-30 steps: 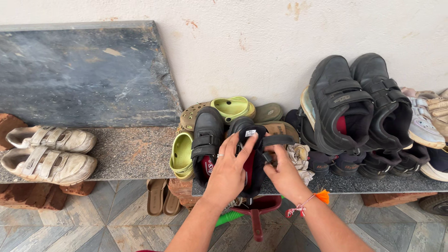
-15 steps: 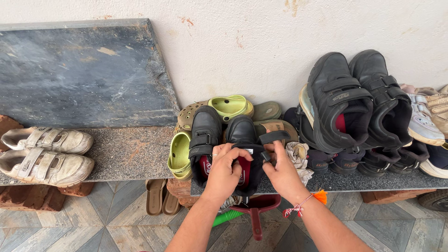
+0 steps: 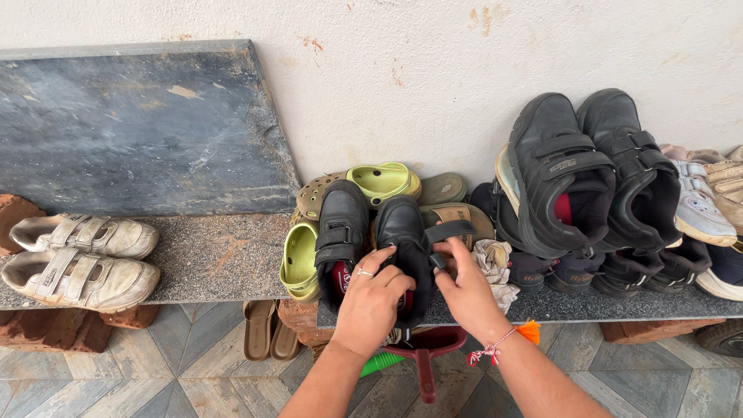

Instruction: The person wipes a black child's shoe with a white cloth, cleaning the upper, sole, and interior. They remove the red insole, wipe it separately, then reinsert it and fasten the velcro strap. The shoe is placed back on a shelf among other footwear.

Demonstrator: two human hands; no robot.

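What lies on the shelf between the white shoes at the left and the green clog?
In the head view, only bare speckled stone shelf lies between the white shoes and the green clog.

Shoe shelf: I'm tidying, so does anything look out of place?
Yes. The green clogs are heaped on other sandals rather than paired, a crumpled cloth sits among the shoes, and the large black shoes are stacked on other pairs.

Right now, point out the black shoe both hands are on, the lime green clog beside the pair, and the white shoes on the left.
black shoe (image 3: pixel 401 224), head view, on its toe cap.
lime green clog (image 3: pixel 300 258), head view, on its footbed.
white shoes (image 3: pixel 81 280), head view, on the nearer shoe's straps.
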